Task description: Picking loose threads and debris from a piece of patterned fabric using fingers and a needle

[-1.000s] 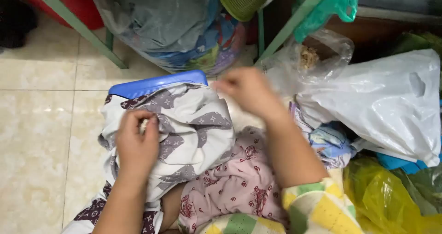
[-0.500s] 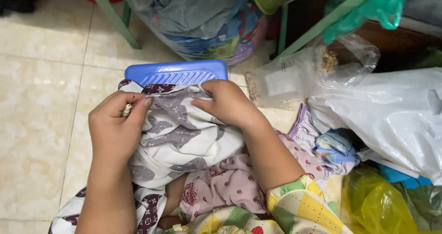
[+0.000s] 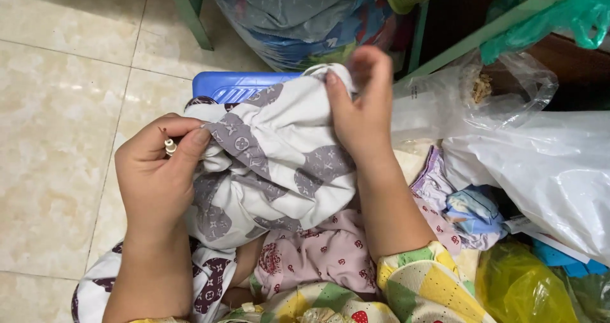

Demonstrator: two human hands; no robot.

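A white cloth [image 3: 279, 164] with grey patterned shapes is bunched up in front of me. My left hand [image 3: 159, 170] grips its left edge and pinches a small pale object with a thin dark stem, possibly a thread cutter or pin. My right hand [image 3: 362, 107] pinches the cloth's upper edge and lifts it. Under the cloth lies a pink garment [image 3: 324, 253] with small red prints.
A blue plastic stool [image 3: 235, 84] stands behind the cloth on the beige tiled floor [image 3: 63, 107]. Green metal legs [image 3: 184, 11] frame a clear bag of fabrics [image 3: 298, 18]. White plastic bags [image 3: 546, 164], a yellow bag [image 3: 521, 285] and loose cloths [image 3: 470, 208] crowd the right.
My right hand has risen from the middle of the cloth to its upper edge, pulling it up. The left hand has shifted slightly along the left edge.
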